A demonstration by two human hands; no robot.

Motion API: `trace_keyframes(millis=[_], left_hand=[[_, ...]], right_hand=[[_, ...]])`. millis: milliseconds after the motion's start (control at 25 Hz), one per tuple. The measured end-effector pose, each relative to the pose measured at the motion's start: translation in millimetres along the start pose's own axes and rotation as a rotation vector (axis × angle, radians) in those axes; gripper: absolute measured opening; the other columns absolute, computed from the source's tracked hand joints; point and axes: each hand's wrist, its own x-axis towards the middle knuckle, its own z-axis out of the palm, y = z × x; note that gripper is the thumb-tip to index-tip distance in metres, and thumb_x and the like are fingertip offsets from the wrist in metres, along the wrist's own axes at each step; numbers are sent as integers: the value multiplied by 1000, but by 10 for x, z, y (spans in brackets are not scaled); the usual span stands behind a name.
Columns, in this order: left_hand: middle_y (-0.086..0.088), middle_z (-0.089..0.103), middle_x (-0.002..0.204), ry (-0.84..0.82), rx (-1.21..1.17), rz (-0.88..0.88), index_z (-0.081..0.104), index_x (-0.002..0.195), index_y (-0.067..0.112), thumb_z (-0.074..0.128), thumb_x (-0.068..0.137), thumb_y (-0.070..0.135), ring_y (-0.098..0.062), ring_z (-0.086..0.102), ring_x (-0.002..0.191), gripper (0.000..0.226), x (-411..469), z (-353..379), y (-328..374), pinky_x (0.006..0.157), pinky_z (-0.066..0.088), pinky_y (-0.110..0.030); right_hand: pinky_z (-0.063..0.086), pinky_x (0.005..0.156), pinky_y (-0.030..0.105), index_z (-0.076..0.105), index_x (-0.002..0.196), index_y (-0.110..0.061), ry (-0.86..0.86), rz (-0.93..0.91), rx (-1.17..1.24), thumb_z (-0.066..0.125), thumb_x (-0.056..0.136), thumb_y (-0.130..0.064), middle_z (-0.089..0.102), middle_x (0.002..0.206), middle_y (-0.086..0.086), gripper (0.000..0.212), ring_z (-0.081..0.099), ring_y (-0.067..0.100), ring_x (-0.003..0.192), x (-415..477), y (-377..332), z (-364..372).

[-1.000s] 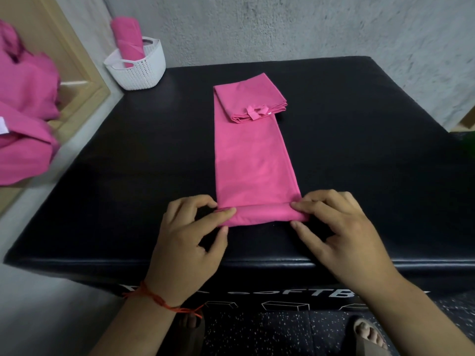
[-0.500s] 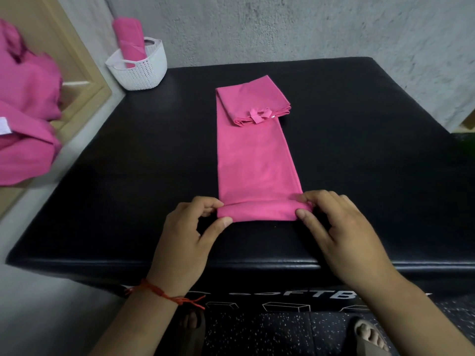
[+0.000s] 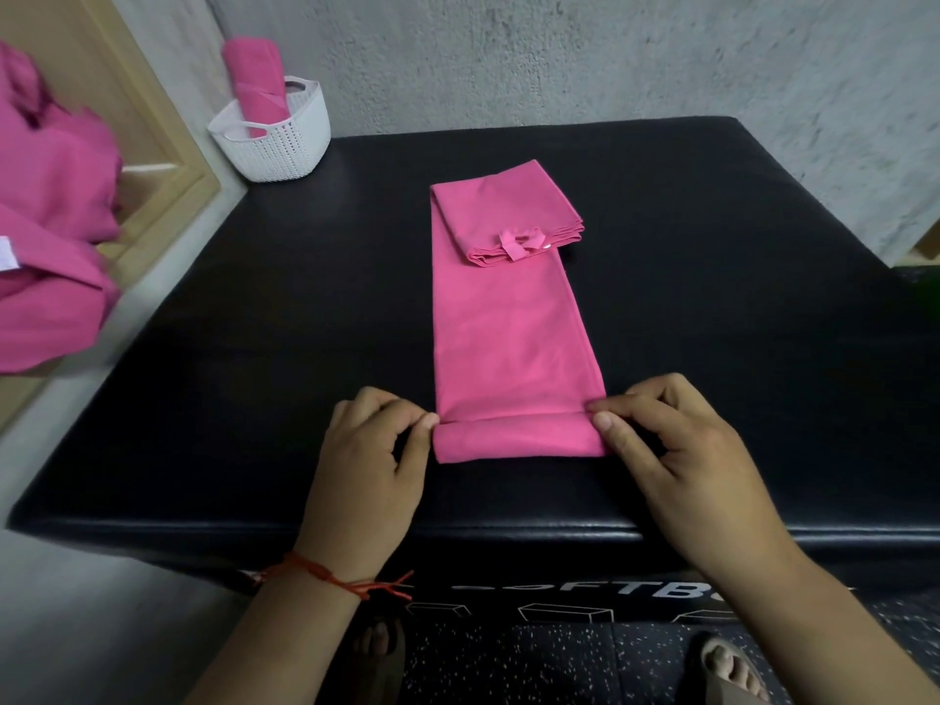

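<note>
1. Two hands are set at the near, rolled end of a long pink fabric towel (image 3: 513, 338), laid lengthwise on a black padded bench top (image 3: 254, 348).
2. The left hand (image 3: 366, 470) is curled, thumb and forefinger pinched on the roll's left end; the right hand (image 3: 681, 460) is pinched likewise on its right end, so winding is even.
3. Its far end is folded back, loop tab (image 3: 519, 244) exposed, probably for fastening.
4. A white woven plastic basket (image 3: 277, 145), one rolled pink towel (image 3: 257, 78) inside, is placed far left, likely for finished rolls.
</note>
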Motion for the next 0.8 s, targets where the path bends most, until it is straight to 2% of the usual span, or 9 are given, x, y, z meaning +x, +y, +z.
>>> trace_keyframes(millis=[40, 120, 200, 240, 320, 480, 640, 720, 800], left_hand=[[18, 53, 101, 9, -2, 8, 68, 101, 28, 66, 96, 25, -8, 49, 98, 6, -11, 8, 6, 87, 47, -28], [19, 54, 107, 65, -43, 43, 63, 112, 28, 71, 92, 9, -8, 52, 103, 29, -64, -26, 54, 91, 45, -23], [14, 59, 113, 103, -45, 196, 67, 112, 21, 68, 85, -10, -12, 54, 108, 41, -128, -67, 76, 96, 43, -20], [10, 61, 117, 76, -29, 287, 70, 110, 17, 68, 82, -14, -15, 55, 112, 42, -165, -81, 86, 100, 44, -25], [9, 63, 122, 14, -17, 381, 73, 109, 16, 75, 84, -5, -16, 57, 117, 33, -189, -71, 77, 101, 48, -38], [19, 60, 119, -63, -82, 269, 68, 109, 28, 80, 88, 24, -11, 58, 116, 24, -113, -27, 46, 98, 50, -45], [28, 59, 114, -73, -100, 166, 66, 114, 35, 74, 90, 42, -4, 57, 110, 26, -97, -43, 50, 95, 49, -37], [39, 53, 115, -77, -102, 108, 65, 116, 38, 67, 90, 51, 2, 54, 107, 30, -94, -52, 88, 92, 45, -26], [39, 53, 111, -79, -113, 64, 64, 117, 41, 62, 90, 57, 4, 52, 106, 31, -76, -50, 111, 90, 41, -20]], right_hand=[[52, 86, 24, 80, 111, -34, 2, -12, -10, 68, 98, -38, 61, 106, -18, 18, 65, 11, 103, -2, -4, -2], [52, 84, 22, 80, 107, -32, 11, -14, -9, 71, 97, -36, 62, 104, -19, 15, 66, 10, 100, 1, -11, -4], [52, 81, 22, 80, 103, -31, 18, -5, 0, 73, 96, -34, 64, 102, -19, 10, 67, 9, 96, 14, -17, 0], [51, 79, 22, 80, 102, -31, 23, -3, 2, 75, 95, -33, 64, 101, -18, 9, 67, 9, 94, 24, -19, 6], [51, 79, 22, 79, 102, -33, 32, 5, 7, 76, 94, -33, 65, 101, -18, 8, 67, 10, 93, 35, -21, 16], [51, 82, 24, 72, 100, -33, 38, -9, 3, 76, 94, -33, 64, 103, -18, 8, 66, 11, 97, 22, -36, 12], [51, 96, 30, 73, 117, -34, -84, -80, -11, 79, 91, -36, 64, 119, -19, 26, 64, 13, 114, -11, 7, -72], [51, 98, 32, 73, 123, -35, -104, -76, -31, 80, 88, -37, 64, 122, -21, 36, 64, 12, 116, 5, 37, -89], [51, 97, 32, 73, 125, -37, -102, -52, -8, 78, 90, -40, 67, 120, -20, 36, 65, 11, 114, 21, 32, -91]])
